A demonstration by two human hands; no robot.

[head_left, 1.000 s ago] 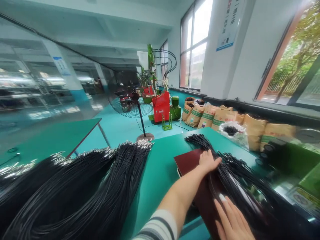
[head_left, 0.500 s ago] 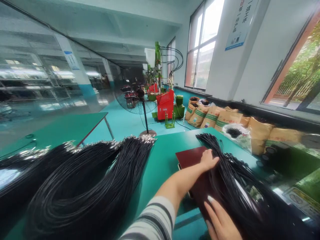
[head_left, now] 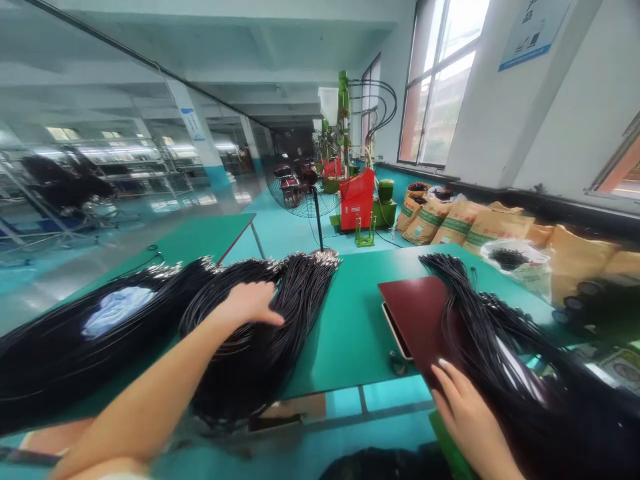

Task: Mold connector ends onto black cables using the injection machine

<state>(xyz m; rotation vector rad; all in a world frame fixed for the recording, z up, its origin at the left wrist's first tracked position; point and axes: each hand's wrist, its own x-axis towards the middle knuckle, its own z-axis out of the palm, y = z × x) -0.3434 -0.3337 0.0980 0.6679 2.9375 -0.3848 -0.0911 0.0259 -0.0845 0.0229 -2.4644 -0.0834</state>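
Observation:
My left hand (head_left: pixel 253 303) is over a looped bundle of black cables (head_left: pixel 305 300), thumb stretched apart from the fingers. Its fingertips are bent down out of sight, and no cable shows clearly gripped. My right hand (head_left: pixel 467 403), fingers extended, lies along the near edge of a dark red board (head_left: pixel 415 310). Across that board's right side runs a second bunch of black cables (head_left: pixel 475 320), close to the right hand. Shiny metallic ends line the far side of the left bundle.
Further left, more black cables (head_left: pixel 55 353) carry a pale blue cloth (head_left: pixel 117 310). All rest on a green table (head_left: pixel 357 320). Beyond it stand a fan (head_left: pixel 300 190), a red machine (head_left: pixel 357 200) and paper sacks (head_left: pixel 463 223) along the wall.
My left hand has left the cables on the red board and moved left to the looped bundle. My right hand stays at the board's edge. The view has turned left.

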